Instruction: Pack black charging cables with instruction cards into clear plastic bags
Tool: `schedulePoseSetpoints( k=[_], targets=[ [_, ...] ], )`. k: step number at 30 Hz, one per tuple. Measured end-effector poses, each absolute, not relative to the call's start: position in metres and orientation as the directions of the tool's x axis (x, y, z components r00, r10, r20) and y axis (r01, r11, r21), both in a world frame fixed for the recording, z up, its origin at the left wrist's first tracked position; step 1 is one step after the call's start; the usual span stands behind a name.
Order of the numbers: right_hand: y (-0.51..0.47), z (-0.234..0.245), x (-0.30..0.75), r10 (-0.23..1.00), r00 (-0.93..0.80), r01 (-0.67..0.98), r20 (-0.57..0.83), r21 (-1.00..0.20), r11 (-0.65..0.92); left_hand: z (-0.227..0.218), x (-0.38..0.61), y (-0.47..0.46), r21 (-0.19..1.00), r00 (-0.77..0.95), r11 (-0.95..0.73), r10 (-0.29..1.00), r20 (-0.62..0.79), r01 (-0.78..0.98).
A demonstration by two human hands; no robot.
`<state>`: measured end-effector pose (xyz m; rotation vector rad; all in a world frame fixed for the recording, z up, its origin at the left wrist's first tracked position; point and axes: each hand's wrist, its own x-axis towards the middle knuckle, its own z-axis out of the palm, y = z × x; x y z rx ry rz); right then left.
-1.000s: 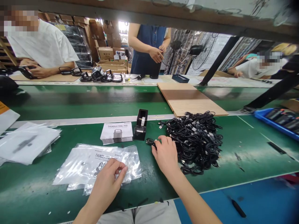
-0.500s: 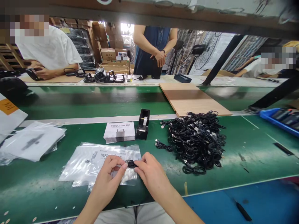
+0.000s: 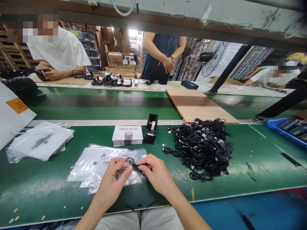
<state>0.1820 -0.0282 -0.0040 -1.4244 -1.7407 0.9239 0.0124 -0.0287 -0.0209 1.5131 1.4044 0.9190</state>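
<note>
Between my two hands is a small coiled black cable (image 3: 131, 160). My left hand (image 3: 115, 175) pinches the coil from the left, and my right hand (image 3: 154, 171) pinches its right end. Both hands hover over clear plastic bags (image 3: 82, 166) with printed leaflets inside, partly covered by my fingers. A stack of printed leaflets (image 3: 127, 135) lies just beyond the bags. To the right of my right hand, one single bundled cable (image 3: 170, 150) lies beside a big heap of black cables (image 3: 203, 148).
A black tape dispenser (image 3: 151, 129) stands by the leaflets. More bagged sheets (image 3: 40, 140) lie at left, and a blue tray (image 3: 287, 131) is at right. A wooden board (image 3: 201, 105) lies behind the heap. Across the bench, a seated person (image 3: 57, 54) handles a black object; another person (image 3: 163, 54) stands.
The coil now shows more loosely and opened out between my hands. The whole view has shifted slightly, so the bench things appear a little further right.
</note>
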Motion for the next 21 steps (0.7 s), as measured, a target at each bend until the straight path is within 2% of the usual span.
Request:
schedulePoseSetpoints(
  k=[3, 6, 9, 12, 16, 19, 21],
  targets=[
    [-0.028, -0.002, 0.18, 0.946, -0.298, 0.604, 0.129, -0.742, 0.291, -0.024, 0.009, -0.029, 0.899, 0.094, -0.031, 0.995, -0.011, 0.436],
    [-0.03, 0.001, 0.183, 0.857, -0.472, 0.598, 0.204, -0.64, 0.482, -0.024, 0.006, -0.028, 0.885, 0.123, -0.041, 0.992, -0.019, 0.463],
    [-0.031, -0.004, 0.183, 0.833, -0.472, 0.59, 0.289, -0.599, 0.542, -0.024, 0.006, -0.028, 0.893, 0.154, -0.042, 0.988, -0.032, 0.449],
    [-0.032, -0.014, 0.173, 0.925, -0.27, 0.72, 0.268, -0.581, 0.379, -0.025, 0.008, -0.03, 0.882, 0.143, -0.038, 0.989, -0.033, 0.469],
    [-0.03, -0.017, 0.154, 0.99, -0.02, 0.82, 0.136, -0.565, 0.094, -0.021, 0.013, -0.032, 0.87, 0.086, -0.042, 0.996, 0.0, 0.491],
    [-0.027, -0.007, 0.148, 0.999, 0.03, 0.808, 0.03, -0.59, -0.007, -0.015, 0.015, -0.032, 0.865, 0.06, -0.044, 0.998, 0.016, 0.5],
    [-0.025, 0.003, 0.15, 0.999, -0.045, 0.751, -0.025, -0.66, 0.017, -0.011, 0.015, -0.031, 0.881, 0.058, -0.047, 0.998, 0.023, 0.471]
  ],
)
